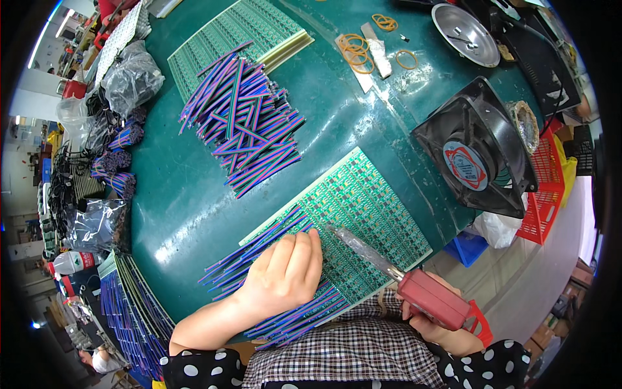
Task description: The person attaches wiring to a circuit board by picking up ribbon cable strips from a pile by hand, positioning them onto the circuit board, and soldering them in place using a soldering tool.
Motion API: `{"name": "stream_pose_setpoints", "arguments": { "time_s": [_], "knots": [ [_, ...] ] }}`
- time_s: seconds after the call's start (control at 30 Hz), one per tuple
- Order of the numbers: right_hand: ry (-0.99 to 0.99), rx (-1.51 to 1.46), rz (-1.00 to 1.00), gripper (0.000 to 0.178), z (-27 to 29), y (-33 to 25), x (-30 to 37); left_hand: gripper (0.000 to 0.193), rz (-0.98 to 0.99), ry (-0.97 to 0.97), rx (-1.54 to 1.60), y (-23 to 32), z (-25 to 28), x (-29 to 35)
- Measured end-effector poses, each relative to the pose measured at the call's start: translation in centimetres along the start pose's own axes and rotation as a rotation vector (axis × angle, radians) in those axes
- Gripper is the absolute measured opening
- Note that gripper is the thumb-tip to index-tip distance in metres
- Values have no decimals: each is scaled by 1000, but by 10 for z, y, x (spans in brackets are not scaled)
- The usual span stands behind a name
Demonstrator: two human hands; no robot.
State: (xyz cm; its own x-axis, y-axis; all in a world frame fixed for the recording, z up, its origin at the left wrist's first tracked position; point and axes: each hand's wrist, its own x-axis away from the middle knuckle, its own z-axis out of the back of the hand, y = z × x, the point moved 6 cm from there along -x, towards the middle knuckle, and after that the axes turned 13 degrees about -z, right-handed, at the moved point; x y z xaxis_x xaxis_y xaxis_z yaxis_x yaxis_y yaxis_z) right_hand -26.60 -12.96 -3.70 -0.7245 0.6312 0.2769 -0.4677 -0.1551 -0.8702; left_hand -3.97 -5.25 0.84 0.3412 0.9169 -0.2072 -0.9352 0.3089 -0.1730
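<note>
A green panel of small circuit boards lies at an angle on the table near me. Short blue, pink and black ribbon wires stick out past its left edge in a row. My left hand is closed over the panel, its fingertips pinching a wire end against the boards. My right hand is wrapped round the handle of a red soldering gun. The gun's metal tip points left and reaches close to my left fingertips. Whether the tip touches the board I cannot tell.
A heap of loose ribbon wires lies partly on stacked circuit panels. A black fan stands at the right. Rubber bands and a metal dish are at the back. More wired panels hang at the lower left.
</note>
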Motion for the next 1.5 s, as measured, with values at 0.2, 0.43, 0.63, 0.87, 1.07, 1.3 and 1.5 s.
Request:
{"name": "stream_pose_setpoints", "arguments": {
  "time_s": [0.2,0.43,0.63,0.87,1.07,1.3,1.5],
  "knots": [
    [-4,-210,-145,61,-3,6,-1,35,83,86,154,-6,1,3],
    [50,119,220,60,-1,-17,-9,33,129,131,222,-10,0,3],
    [52,86,203,56,0,-11,-5,34,106,116,192,-8,0,3],
    [55,-21,-183,45,-7,18,8,36,99,75,141,-5,3,1],
    [164,-148,-318,43,-6,50,29,28,275,31,484,-44,17,-9],
    [176,-115,-331,38,-7,50,30,18,326,44,258,-89,-20,-25],
    [171,-167,-319,40,-2,54,26,14,391,118,350,-102,-25,-17]
  ]
}}
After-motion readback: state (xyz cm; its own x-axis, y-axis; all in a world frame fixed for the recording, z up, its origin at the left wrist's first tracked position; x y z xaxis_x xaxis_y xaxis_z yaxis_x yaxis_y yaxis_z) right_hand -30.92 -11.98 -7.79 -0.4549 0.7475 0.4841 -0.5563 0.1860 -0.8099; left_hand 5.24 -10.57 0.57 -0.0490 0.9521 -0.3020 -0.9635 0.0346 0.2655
